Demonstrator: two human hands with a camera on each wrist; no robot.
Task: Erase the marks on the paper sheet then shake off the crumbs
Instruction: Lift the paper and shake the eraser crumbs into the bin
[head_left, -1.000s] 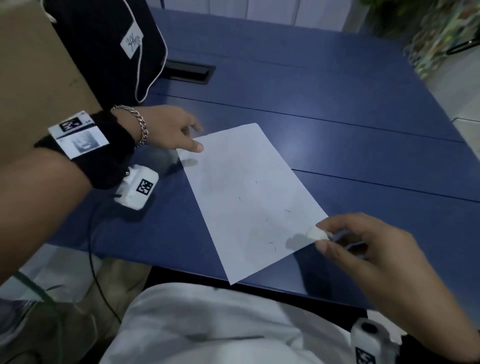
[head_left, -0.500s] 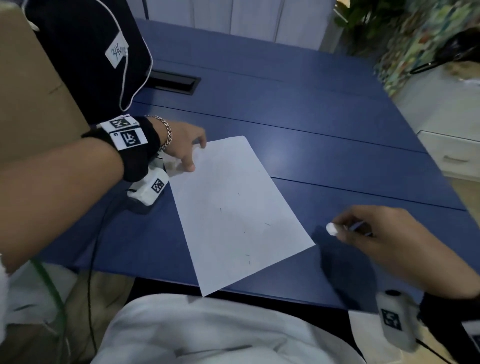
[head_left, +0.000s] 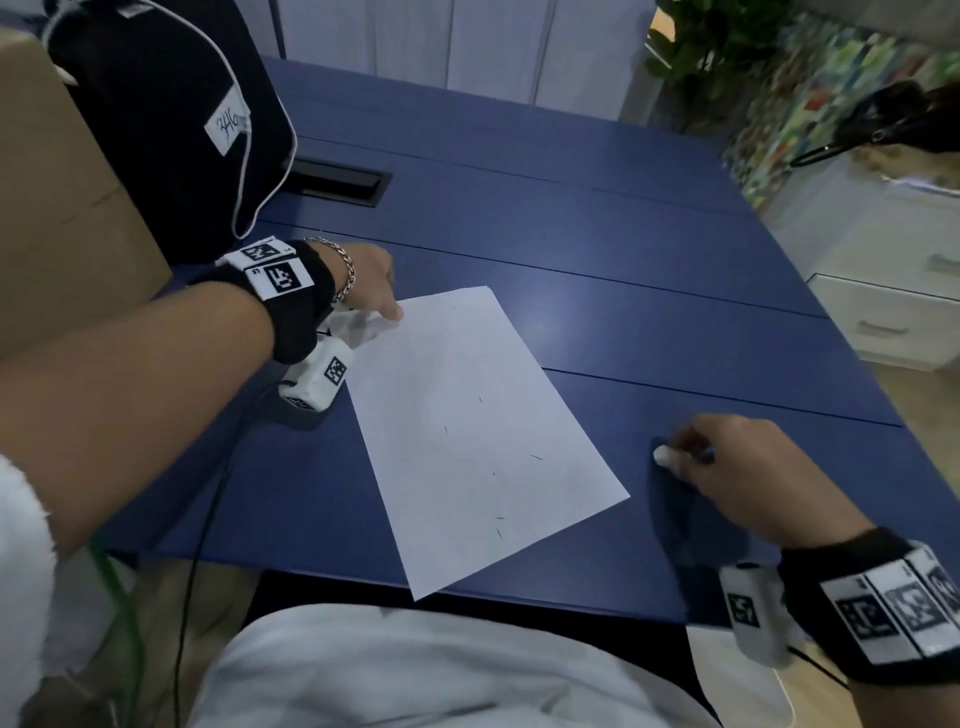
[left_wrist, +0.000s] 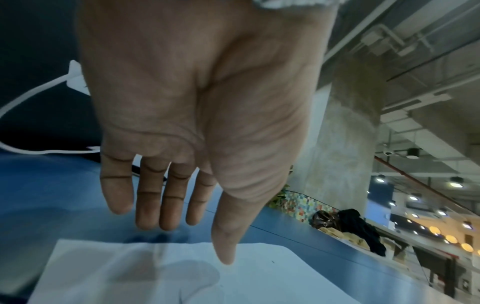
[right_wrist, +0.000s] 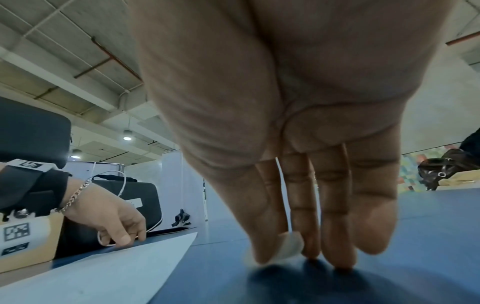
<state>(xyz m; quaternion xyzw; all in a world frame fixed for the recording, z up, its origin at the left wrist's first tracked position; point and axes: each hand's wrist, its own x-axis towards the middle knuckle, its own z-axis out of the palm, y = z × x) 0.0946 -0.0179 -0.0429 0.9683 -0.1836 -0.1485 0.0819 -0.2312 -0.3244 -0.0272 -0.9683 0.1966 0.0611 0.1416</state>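
Paper (head_left: 467, 426) lies flat on the table (head_left: 649, 291), dark crumbs scattered on it. Your left hand (head_left: 366, 280) is spread, thumb pressing its far corner. Your right hand (head_left: 737, 467) pinches the eraser (head_left: 667, 456) beside the sheet, fingertips on the table.

One paper sheet (head_left: 467, 426), one eraser (head_left: 666, 456), seemingly

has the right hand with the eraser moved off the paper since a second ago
Yes. The right hand, pinching the eraser, was touching the paper sheet at its right edge; now it sits to the right of that edge, over the bare blue table.
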